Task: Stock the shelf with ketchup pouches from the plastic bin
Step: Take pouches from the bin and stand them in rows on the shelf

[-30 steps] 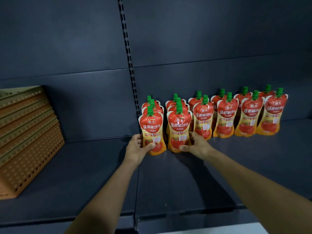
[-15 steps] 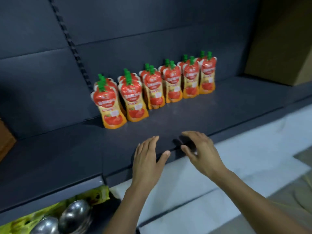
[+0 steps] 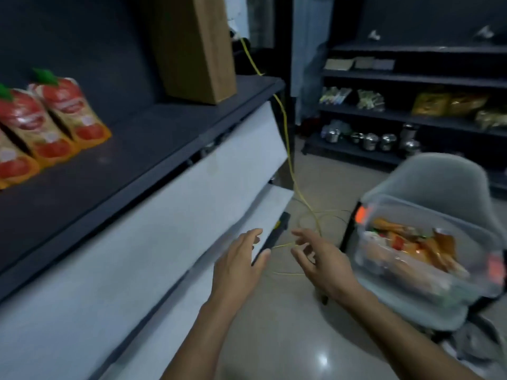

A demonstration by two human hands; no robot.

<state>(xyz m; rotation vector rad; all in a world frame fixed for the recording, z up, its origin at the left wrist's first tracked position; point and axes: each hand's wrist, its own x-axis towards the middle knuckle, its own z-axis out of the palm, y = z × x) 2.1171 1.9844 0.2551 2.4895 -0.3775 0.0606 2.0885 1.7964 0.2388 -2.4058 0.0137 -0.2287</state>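
Note:
Red and orange ketchup pouches with green caps stand in a row at the left end of the dark shelf. A clear plastic bin holding more pouches sits on a grey chair at the right. My left hand and my right hand hover empty below the shelf edge, fingers spread and relaxed, between the shelf and the bin. The right hand is just left of the bin's near corner. The picture is blurred by motion.
A cardboard box stands on the shelf's right end. A yellow cable hangs from the shelf down to the floor near my hands. White panels front the lower shelves. Another rack with steel pots and packets stands behind the grey chair.
Both hands let go of the front pouches, left the shelf and moved down and right. The view swung right, bringing the bin on the chair into sight.

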